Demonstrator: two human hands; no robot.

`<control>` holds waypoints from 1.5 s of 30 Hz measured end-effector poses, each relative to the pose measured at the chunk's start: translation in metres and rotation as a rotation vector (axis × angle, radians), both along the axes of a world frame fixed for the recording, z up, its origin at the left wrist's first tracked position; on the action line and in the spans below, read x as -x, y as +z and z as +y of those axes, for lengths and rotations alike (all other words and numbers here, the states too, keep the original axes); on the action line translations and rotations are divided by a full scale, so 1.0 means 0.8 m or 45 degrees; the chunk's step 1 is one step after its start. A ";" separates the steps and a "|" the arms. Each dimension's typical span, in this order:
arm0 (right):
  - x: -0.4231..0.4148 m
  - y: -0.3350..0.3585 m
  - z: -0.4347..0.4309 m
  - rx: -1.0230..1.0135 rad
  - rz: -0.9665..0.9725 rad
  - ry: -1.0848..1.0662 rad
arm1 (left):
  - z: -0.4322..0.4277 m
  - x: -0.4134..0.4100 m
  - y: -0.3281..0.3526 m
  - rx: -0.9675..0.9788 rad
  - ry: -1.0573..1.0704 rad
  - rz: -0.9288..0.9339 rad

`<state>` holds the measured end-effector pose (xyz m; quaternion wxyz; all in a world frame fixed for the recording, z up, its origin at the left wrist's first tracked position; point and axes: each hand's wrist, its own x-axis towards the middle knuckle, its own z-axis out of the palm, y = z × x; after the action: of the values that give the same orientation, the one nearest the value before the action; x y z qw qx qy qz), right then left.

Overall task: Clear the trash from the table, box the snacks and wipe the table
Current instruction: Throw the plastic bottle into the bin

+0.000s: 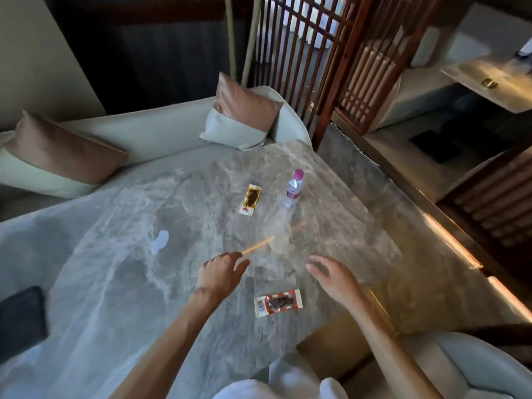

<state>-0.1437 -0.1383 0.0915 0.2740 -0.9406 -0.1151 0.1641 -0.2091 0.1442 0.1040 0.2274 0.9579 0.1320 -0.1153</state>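
Note:
On the grey marble table (121, 283) lie two snack packets: a red-and-white one (278, 302) near the front edge between my arms, and a yellow-and-white one (250, 199) farther back. A small water bottle with a pink cap (293, 188) stands to the right of the yellow packet. A crumpled white tissue (160, 241) lies at the left of centre. A thin orange stick (259, 244) lies just beyond my left hand (221, 273), whose fingertips are at its near end; whether they grip it is unclear. My right hand (331, 276) hovers open over the table, holding nothing.
A pale sofa with two brown-and-white cushions (241, 113) wraps the table's far and left sides. A dark flat object (21, 318) lies at the table's left edge. A wooden lattice screen (331, 67) stands behind. A pale armchair (460, 367) is at the lower right.

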 end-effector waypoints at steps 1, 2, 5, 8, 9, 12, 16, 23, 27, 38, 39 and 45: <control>-0.012 -0.001 -0.001 0.003 0.009 0.013 | -0.003 -0.009 -0.002 0.008 0.020 0.008; -0.027 -0.004 -0.002 0.001 0.026 0.017 | -0.007 -0.019 -0.002 0.014 0.040 0.010; -0.088 -0.010 -0.005 -0.085 0.062 0.027 | -0.026 -0.069 0.000 0.012 0.082 -0.004; -0.163 -0.018 -0.005 -0.185 0.127 0.008 | -0.055 -0.142 0.012 0.039 0.154 -0.021; -0.189 -0.026 -0.004 -0.232 0.149 -0.021 | -0.067 -0.168 0.016 0.045 0.167 -0.022; -0.271 -0.067 0.001 -0.375 0.248 -0.120 | -0.099 -0.257 0.022 0.019 0.131 -0.038; -0.355 -0.130 0.019 -0.438 0.391 -0.216 | -0.131 -0.369 0.025 -0.086 0.001 -0.002; -0.406 -0.199 0.058 -0.484 0.467 -0.251 | -0.155 -0.485 -0.007 -0.228 -0.197 0.292; -0.401 -0.225 0.062 -0.517 0.568 -0.217 | -0.152 -0.491 -0.029 -0.196 -0.176 0.279; -0.360 -0.160 0.112 -0.588 0.559 0.140 | -0.013 -0.355 0.003 0.331 0.548 -0.122; -0.351 -0.146 0.127 -0.609 0.582 0.200 | 0.011 -0.321 0.005 0.420 0.659 -0.153; -0.238 -0.071 0.256 -0.709 0.858 0.525 | 0.111 -0.051 0.018 1.173 1.440 -0.405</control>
<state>0.0466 0.0665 0.0349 0.4991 -0.6837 -0.2435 0.4735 -0.1680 0.2330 0.1184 0.6468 0.5565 0.5085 0.1156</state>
